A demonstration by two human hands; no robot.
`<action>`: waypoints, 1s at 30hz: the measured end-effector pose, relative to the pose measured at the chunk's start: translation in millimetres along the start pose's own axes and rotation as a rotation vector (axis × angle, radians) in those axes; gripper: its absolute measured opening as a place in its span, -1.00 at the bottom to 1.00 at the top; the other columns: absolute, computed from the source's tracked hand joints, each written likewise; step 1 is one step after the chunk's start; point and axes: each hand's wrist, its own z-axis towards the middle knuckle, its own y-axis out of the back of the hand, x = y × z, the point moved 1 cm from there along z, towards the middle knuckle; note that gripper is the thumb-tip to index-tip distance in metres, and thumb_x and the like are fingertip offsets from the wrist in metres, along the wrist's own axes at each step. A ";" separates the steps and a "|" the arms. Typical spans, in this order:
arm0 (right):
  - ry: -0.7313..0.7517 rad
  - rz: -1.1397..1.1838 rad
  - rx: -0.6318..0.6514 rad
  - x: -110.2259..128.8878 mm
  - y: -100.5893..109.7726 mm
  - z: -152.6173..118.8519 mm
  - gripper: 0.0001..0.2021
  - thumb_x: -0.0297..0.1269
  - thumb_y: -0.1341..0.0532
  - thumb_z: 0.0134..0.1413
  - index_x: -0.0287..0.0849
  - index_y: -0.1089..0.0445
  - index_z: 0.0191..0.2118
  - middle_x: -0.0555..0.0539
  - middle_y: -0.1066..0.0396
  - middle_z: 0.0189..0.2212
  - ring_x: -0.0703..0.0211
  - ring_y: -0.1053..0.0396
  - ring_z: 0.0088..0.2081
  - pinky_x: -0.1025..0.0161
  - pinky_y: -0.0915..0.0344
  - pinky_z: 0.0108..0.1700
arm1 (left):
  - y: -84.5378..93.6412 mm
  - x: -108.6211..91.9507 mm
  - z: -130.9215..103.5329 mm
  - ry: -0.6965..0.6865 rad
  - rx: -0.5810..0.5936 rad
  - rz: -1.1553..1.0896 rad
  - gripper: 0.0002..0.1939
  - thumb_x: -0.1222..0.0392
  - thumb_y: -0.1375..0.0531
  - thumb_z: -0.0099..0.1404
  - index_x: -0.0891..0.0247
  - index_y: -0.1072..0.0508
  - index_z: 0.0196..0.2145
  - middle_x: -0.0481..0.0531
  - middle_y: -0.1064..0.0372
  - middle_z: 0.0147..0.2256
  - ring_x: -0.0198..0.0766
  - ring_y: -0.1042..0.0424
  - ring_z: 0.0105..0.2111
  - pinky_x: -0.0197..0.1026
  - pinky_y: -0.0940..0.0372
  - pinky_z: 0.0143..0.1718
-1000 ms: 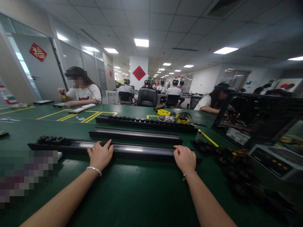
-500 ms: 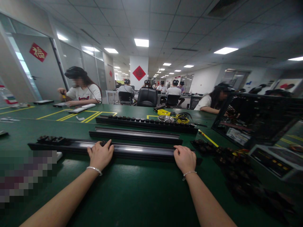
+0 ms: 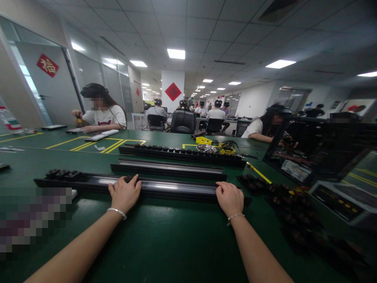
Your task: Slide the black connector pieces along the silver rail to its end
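A long black track rail (image 3: 176, 188) with a shiny channel lies across the green table in front of me. Small black blocks (image 3: 63, 174) sit in a row at its left end. My left hand (image 3: 125, 194) rests over the middle-left of the rail, fingers bent around a small black block (image 3: 128, 179) that is mostly hidden. At the right end, my right hand (image 3: 231, 198) grips the same rail, its fingertips curled over the far edge. Behind lie a shorter shiny rail (image 3: 171, 168) and another rail (image 3: 182, 154) lined with small blocks.
Many loose black blocks (image 3: 303, 220) are heaped to my right, beside a power supply box (image 3: 347, 200) and an open computer case (image 3: 318, 149). Yellow trays (image 3: 204, 140) and a metal dish (image 3: 206, 148) stand further back. Co-workers sit at left (image 3: 103, 114) and right (image 3: 257, 127).
My hands and the rail are almost unmoved. In the far right background, a person in dark clothes has shifted position.
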 end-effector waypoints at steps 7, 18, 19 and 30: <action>-0.012 0.002 0.006 0.8 1.1 -0.2 -0.68 -0.30 0.03 0.03 -0.03 -0.44 -0.20 0.01 -0.42 -0.15 0.16 -0.25 -0.06 0.17 -0.02 -0.06 | -0.4 0.3 0.3 -0.001 0.002 0.003 -0.50 -0.06 0.16 0.25 0.04 -0.30 0.05 0.26 -0.18 -0.02 0.06 -0.17 0.00 0.19 0.14 0.05; -0.007 0.008 0.011 1.9 1.8 -0.9 -0.67 -0.29 0.03 0.04 -0.05 -0.44 -0.19 -0.02 -0.42 -0.15 0.15 -0.25 -0.06 0.17 -0.03 -0.05 | -1.8 0.9 0.6 -0.006 -0.014 0.020 -0.50 -0.07 0.18 0.25 0.05 -0.31 0.04 0.27 -0.18 -0.03 0.06 -0.17 0.01 0.17 0.11 0.03; -0.006 0.010 0.008 1.6 1.4 -0.8 -0.67 -0.29 0.03 0.04 -0.05 -0.44 -0.19 -0.01 -0.42 -0.15 0.15 -0.26 -0.06 0.17 -0.03 -0.06 | -1.8 0.8 0.5 -0.006 -0.015 0.021 -0.50 -0.07 0.18 0.25 0.05 -0.31 0.03 0.27 -0.18 -0.03 0.06 -0.17 0.01 0.16 0.11 0.03; 0.001 0.011 0.002 1.0 1.8 -0.3 -0.68 -0.30 0.03 0.02 -0.05 -0.44 -0.20 -0.01 -0.43 -0.16 0.15 -0.26 -0.07 0.17 -0.05 -0.07 | -0.8 -0.5 0.3 -0.002 -0.017 0.038 -0.50 -0.07 0.15 0.23 0.06 -0.32 0.03 0.27 -0.19 -0.03 0.07 -0.17 0.00 0.15 0.11 0.02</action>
